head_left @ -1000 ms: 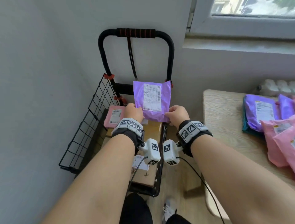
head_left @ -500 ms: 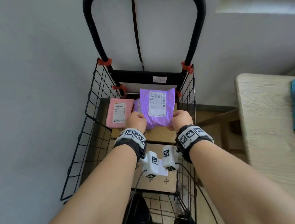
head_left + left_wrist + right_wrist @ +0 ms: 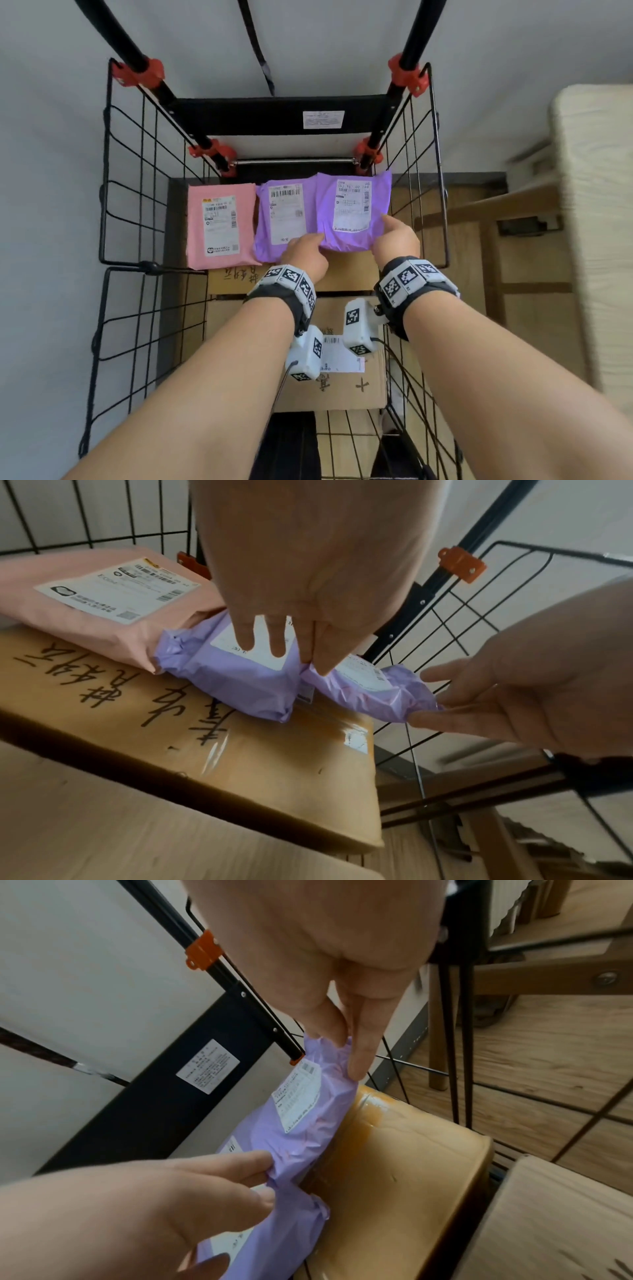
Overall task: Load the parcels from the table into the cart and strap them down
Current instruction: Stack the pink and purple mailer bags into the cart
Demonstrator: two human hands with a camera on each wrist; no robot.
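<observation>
Three soft parcels lie in a row on a cardboard box [image 3: 346,274] inside the black wire cart [image 3: 133,171]: a pink parcel [image 3: 219,224] at the left, a purple parcel [image 3: 284,216] in the middle, and a second purple parcel [image 3: 352,212] at the right by the cart's wire side. My left hand [image 3: 313,241] pinches the right parcel's near left corner [image 3: 313,666]. My right hand [image 3: 390,229] holds its near right corner between thumb and fingers [image 3: 349,1053]. The parcel [image 3: 308,1123] rests flat on the box.
A second cardboard box [image 3: 342,387] with a label lies nearer to me in the cart. A black strap [image 3: 260,65] hangs from the cart handle against the wall. The wooden table [image 3: 596,205] stands at the right, blurred. Wood floor shows beside the cart.
Both hands have lowered the purple parcel from upright above the cart to flat on the box, beside the other purple parcel. My head has moved closer over the cart.
</observation>
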